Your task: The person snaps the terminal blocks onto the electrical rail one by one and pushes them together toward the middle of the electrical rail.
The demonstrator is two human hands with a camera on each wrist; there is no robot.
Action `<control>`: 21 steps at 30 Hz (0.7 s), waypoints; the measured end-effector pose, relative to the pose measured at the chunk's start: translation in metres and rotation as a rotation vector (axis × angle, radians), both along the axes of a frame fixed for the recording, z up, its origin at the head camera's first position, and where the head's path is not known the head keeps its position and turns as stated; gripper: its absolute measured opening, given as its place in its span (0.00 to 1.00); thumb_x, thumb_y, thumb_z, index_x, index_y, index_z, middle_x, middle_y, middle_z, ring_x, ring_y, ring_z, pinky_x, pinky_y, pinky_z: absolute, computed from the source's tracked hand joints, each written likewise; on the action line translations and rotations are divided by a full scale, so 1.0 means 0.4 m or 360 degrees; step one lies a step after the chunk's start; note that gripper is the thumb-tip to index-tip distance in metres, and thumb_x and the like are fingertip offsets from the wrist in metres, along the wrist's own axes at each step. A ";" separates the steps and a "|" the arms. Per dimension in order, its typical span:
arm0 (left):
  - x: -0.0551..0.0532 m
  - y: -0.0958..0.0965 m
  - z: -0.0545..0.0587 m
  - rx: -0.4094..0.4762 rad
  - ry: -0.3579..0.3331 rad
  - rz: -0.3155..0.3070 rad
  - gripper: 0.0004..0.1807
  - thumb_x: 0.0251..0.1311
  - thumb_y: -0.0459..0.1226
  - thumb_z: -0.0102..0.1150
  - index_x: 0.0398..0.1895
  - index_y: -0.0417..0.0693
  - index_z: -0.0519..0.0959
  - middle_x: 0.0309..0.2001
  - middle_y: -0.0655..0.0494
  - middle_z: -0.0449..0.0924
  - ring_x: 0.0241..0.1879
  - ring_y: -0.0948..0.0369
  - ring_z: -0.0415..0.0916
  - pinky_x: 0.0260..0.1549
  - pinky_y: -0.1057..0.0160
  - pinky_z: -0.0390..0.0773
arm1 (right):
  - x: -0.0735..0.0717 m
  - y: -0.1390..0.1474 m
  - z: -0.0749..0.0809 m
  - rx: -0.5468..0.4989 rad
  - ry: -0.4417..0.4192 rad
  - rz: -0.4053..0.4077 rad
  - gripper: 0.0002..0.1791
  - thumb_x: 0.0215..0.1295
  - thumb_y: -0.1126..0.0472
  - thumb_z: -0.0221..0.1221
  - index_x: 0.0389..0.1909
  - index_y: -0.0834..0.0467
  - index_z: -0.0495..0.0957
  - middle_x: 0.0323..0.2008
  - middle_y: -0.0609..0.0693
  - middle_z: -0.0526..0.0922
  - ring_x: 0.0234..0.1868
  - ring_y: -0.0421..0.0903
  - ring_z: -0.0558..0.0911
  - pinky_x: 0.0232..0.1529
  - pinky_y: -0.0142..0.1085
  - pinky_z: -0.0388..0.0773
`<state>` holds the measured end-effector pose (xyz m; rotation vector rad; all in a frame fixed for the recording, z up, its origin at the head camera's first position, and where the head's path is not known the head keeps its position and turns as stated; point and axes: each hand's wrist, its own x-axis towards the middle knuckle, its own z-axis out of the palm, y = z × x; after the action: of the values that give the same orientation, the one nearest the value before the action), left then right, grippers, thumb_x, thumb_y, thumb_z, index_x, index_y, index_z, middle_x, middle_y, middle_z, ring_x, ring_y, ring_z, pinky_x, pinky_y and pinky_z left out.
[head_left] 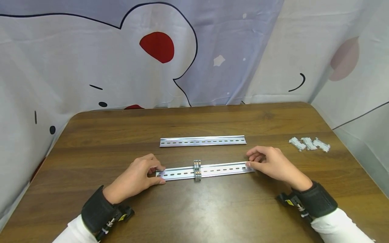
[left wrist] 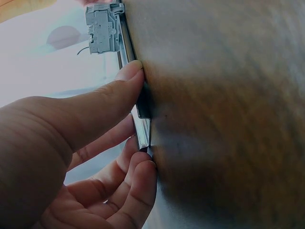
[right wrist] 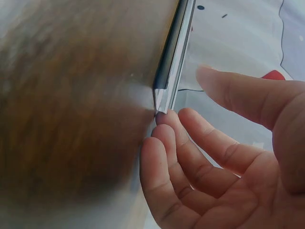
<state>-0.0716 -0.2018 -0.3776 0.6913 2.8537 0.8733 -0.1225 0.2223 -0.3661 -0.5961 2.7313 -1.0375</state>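
A slotted metal DIN rail lies across the table before me, with a small group of grey terminal blocks seated upright near its middle. At the rail's left end my left hand pinches it, thumb on the near edge and fingers at the far edge and end. The left wrist view shows the thumb on the rail's side and the terminal blocks farther along. My right hand is at the right end. In the right wrist view its loosely bent fingers meet the rail tip, while the thumb stands off.
Behind the first rail lies a second, bare DIN rail, roughly parallel to it. Three pale terminal blocks lie flat at the right of the wooden table. A printed curtain hangs along the back and sides.
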 end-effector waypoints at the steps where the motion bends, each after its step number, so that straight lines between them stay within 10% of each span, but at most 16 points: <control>1: 0.000 0.000 0.000 0.0000 0.0003 -0.0002 0.16 0.49 0.44 0.75 0.40 0.50 0.85 0.35 0.60 0.75 0.31 0.65 0.69 0.29 0.68 0.71 | 0.000 0.002 -0.001 0.0006 0.0003 0.0002 0.14 0.59 0.59 0.69 0.44 0.60 0.82 0.32 0.46 0.83 0.33 0.42 0.82 0.34 0.33 0.78; 21: -0.004 0.008 0.005 -0.0026 0.0033 0.0024 0.16 0.46 0.44 0.77 0.37 0.52 0.81 0.31 0.61 0.72 0.31 0.64 0.70 0.30 0.67 0.72 | -0.003 0.014 -0.002 0.0205 0.0052 0.0072 0.16 0.47 0.57 0.76 0.36 0.54 0.83 0.28 0.44 0.80 0.32 0.42 0.77 0.34 0.34 0.73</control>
<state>-0.0730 -0.1988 -0.3756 0.6819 2.8850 0.8487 -0.1238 0.2277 -0.3670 -0.6563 2.7727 -0.8410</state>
